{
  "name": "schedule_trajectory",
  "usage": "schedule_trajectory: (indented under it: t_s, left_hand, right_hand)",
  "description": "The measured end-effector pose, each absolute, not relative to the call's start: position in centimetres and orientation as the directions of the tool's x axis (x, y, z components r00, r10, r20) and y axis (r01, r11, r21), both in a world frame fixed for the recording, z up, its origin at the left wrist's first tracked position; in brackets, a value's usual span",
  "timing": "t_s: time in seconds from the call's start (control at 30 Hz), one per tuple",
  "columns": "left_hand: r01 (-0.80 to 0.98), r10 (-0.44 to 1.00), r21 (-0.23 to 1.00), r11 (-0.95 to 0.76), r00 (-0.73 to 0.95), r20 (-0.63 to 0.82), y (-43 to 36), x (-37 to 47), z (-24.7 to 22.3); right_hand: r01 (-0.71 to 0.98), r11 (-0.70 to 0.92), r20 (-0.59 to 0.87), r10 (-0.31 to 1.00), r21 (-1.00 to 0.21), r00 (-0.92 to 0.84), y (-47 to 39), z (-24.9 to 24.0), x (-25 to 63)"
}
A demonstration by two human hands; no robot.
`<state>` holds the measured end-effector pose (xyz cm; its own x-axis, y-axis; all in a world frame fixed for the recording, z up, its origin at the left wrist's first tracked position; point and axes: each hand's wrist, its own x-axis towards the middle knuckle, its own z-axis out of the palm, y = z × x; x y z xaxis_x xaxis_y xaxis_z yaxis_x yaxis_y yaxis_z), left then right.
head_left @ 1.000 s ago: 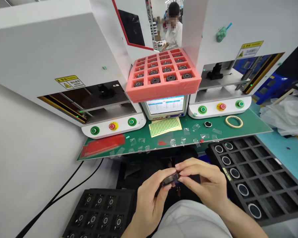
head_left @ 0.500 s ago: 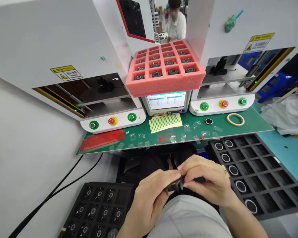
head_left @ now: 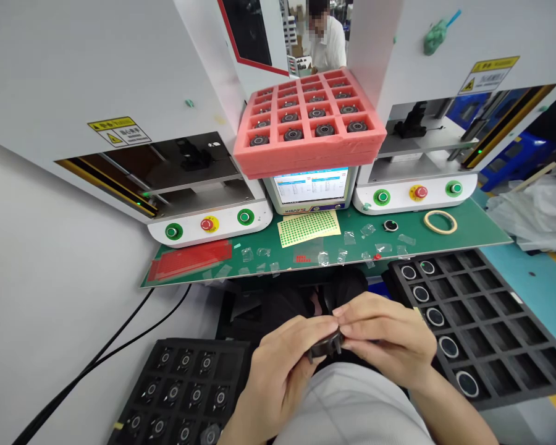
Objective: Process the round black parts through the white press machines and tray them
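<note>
Close to my body, my left hand is closed around a small dark round part with short prongs on its underside. The fingertips of my right hand press against the right edge of the same part. My fingers cover its top, so I cannot make out its face. To the lower left, a black foam tray carries several round black parts with pale rings. At the right, another black foam tray has ringed discs in its left cells.
Two white machines with green and red buttons flank a screen, with a pink foam tray of round parts above. On the green bench lie a green-dot sticker sheet, red film, clear film scraps and a tape roll.
The fingers of my right hand have straightened slightly and lie flatter against the edge of the part. My left hand keeps its grip, and the view has tilted a little.
</note>
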<state>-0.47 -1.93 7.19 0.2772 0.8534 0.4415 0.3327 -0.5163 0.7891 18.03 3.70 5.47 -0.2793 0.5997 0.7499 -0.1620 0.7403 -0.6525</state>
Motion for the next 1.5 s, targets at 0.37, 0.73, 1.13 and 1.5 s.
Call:
schedule_trajectory:
  t_s: [0.37,0.73,1.13,1.5]
  left_hand:
    - [0.290,0.867,0.833,-0.472,0.326,0.378,-1.7,-0.6,7.5]
    - [0.178,0.829,0.831,-0.527,0.322,0.456,-1.7,-0.5,6.6]
    - [0.201,0.853,0.846,-0.494,0.301,0.426,-1.6,-0.7,6.6]
    - [0.161,0.810,0.804,-0.572,0.264,0.524,-1.4,-0.2,5.3]
  right_hand:
    - [-0.156,0.645,0.623,0.602,-0.748,-0.499,4.6,6.5,19.1]
    - [-0.212,0.701,0.723,0.598,-0.681,-0.346,3.8,5.3,18.4]
    - [-0.224,0.697,0.723,0.591,-0.681,-0.359,4.4,6.1,18.4]
    - [-0.110,0.779,0.739,0.525,-0.617,-0.423,4.5,6.2,18.9]
